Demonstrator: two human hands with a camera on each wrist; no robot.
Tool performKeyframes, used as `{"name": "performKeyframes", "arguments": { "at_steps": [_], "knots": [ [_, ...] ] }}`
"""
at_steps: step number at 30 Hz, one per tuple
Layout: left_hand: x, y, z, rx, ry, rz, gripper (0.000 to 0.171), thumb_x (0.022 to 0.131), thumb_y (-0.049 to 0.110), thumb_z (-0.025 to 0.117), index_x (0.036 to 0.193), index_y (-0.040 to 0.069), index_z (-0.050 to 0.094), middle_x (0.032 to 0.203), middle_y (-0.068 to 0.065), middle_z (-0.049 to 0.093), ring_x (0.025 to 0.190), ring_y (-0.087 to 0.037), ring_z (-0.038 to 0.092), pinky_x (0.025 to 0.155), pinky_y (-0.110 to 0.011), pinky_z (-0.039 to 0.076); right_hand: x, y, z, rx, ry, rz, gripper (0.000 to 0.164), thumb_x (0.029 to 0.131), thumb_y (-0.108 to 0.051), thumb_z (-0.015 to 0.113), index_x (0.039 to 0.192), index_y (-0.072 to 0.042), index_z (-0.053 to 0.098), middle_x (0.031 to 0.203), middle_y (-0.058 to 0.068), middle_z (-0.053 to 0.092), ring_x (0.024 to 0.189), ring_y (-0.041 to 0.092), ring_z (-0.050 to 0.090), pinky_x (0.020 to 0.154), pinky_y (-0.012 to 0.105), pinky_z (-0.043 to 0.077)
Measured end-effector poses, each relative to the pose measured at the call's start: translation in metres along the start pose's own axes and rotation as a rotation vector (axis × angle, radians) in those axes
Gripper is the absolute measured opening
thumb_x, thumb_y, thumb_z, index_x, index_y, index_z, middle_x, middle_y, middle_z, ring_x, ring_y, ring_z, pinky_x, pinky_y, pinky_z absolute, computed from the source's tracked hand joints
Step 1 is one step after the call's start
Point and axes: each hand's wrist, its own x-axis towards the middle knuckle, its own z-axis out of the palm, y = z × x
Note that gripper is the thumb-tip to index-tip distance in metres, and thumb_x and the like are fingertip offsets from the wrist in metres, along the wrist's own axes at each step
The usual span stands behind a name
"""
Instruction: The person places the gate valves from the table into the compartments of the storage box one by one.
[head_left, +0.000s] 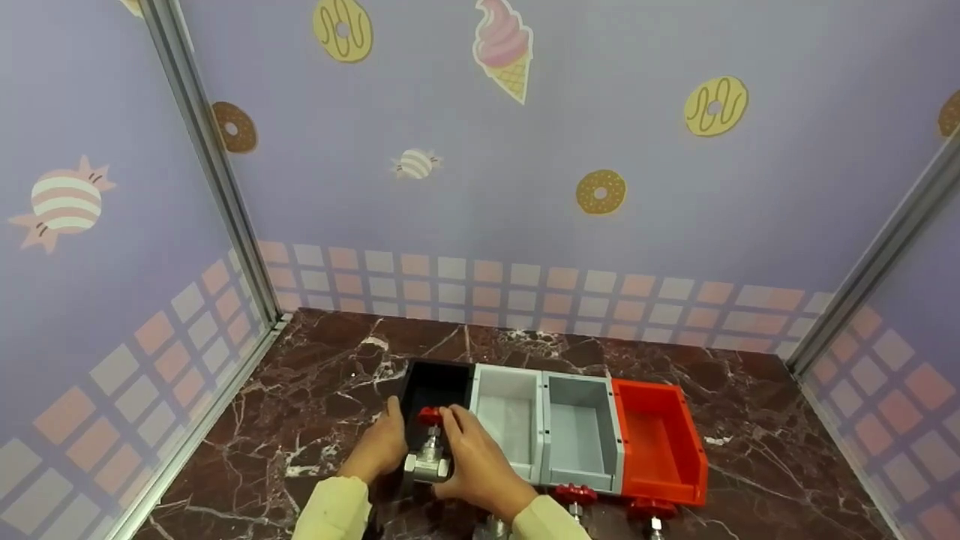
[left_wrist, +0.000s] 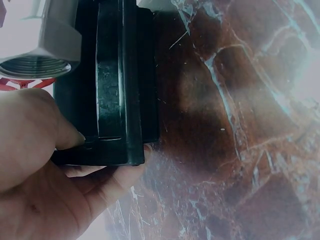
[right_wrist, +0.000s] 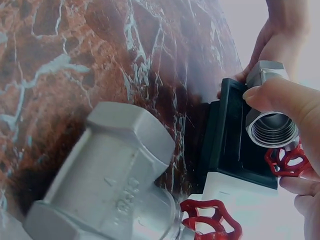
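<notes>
In the head view my right hand [head_left: 484, 465] grips a silver gate valve [head_left: 429, 457] with a red handwheel [head_left: 430, 414], thumb on the metal body and fingers at the wheel. The valve is over the front part of a black bin [head_left: 441, 369]. My left hand [head_left: 381, 444] is at that bin's left side; in the left wrist view its thumb lies inside the black wall [left_wrist: 132, 100] and its fingers outside, pinching it. The held valve's threaded opening [right_wrist: 272, 131] shows in the right wrist view, close above the bin.
Beside the black bin stand a white bin [head_left: 506, 412], a grey bin [head_left: 579, 420] and a red bin [head_left: 656, 431], side by side. In front are more valves with red handwheels [head_left: 576, 493] [head_left: 652, 509]; a large valve body [right_wrist: 115, 170] lies close to the right wrist camera. Patterned walls enclose the marbled tabletop [head_left: 322, 390].
</notes>
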Motion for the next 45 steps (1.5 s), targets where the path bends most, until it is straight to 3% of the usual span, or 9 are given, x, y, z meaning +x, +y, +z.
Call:
{"name": "performKeyframes", "arguments": {
  "at_steps": [7, 16, 24, 30, 37, 45],
  "knots": [
    [-0.001, -0.001, 0.001, -0.013, 0.011, 0.001, 0.064, 0.078, -0.008, 0.049, 0.134, -0.012, 0.018, 0.122, -0.037, 0.046, 0.105, -0.047, 0.053, 0.091, -0.052, 0.04, 0.006, 0.003, 0.0, 0.012, -0.013, 0.02, 0.108, 0.051, -0.036, 0.083, 0.14, -0.003, 0.031, 0.137, 0.018, 0.039, 0.125, 0.028, 0.043, 0.097, 0.037, 0.042],
    [-0.002, 0.001, -0.001, -0.034, -0.003, -0.026, 0.049, 0.091, -0.002, 0.036, 0.136, -0.008, 0.017, 0.125, -0.034, 0.045, 0.108, -0.047, 0.051, 0.093, -0.052, 0.039, 0.013, 0.005, -0.001, 0.021, -0.007, 0.029, 0.107, 0.052, -0.036, 0.083, 0.14, -0.003, 0.031, 0.138, 0.018, 0.038, 0.126, 0.028, 0.042, 0.097, 0.037, 0.042],
    [-0.001, 0.0, 0.0, -0.014, -0.056, -0.062, 0.064, 0.085, -0.006, 0.047, 0.139, -0.007, 0.014, 0.127, -0.034, 0.045, 0.108, -0.046, 0.052, 0.093, -0.052, 0.039, 0.019, 0.008, 0.001, 0.039, -0.022, 0.047, 0.106, 0.052, -0.033, 0.083, 0.139, -0.001, 0.031, 0.138, 0.021, 0.038, 0.127, 0.03, 0.041, 0.099, 0.037, 0.04],
    [-0.001, 0.0, -0.002, -0.035, -0.081, -0.07, 0.063, 0.088, -0.002, 0.045, 0.141, -0.007, 0.011, 0.133, -0.034, 0.038, 0.115, -0.047, 0.046, 0.096, -0.053, 0.035, 0.023, 0.009, 0.003, 0.016, -0.002, 0.046, 0.107, 0.048, -0.03, 0.084, 0.138, 0.0, 0.033, 0.137, 0.022, 0.039, 0.125, 0.03, 0.043, 0.099, 0.037, 0.04],
    [0.0, -0.002, -0.002, -0.019, -0.054, -0.044, 0.065, 0.083, -0.003, 0.048, 0.138, -0.009, 0.014, 0.127, -0.035, 0.043, 0.112, -0.046, 0.05, 0.094, -0.052, 0.038, 0.027, 0.011, 0.005, -0.018, -0.006, 0.048, 0.106, 0.049, -0.029, 0.083, 0.138, -0.001, 0.033, 0.136, 0.019, 0.04, 0.125, 0.03, 0.043, 0.098, 0.037, 0.041],
    [0.001, -0.002, -0.002, -0.041, -0.066, -0.062, 0.065, 0.085, 0.0, 0.047, 0.14, -0.008, 0.014, 0.129, -0.033, 0.044, 0.115, -0.044, 0.048, 0.096, -0.052, 0.037, 0.032, 0.012, 0.008, -0.058, -0.005, 0.056, 0.101, 0.052, -0.028, 0.082, 0.137, 0.001, 0.035, 0.136, 0.02, 0.04, 0.125, 0.034, 0.043, 0.098, 0.039, 0.041]
  ]
}}
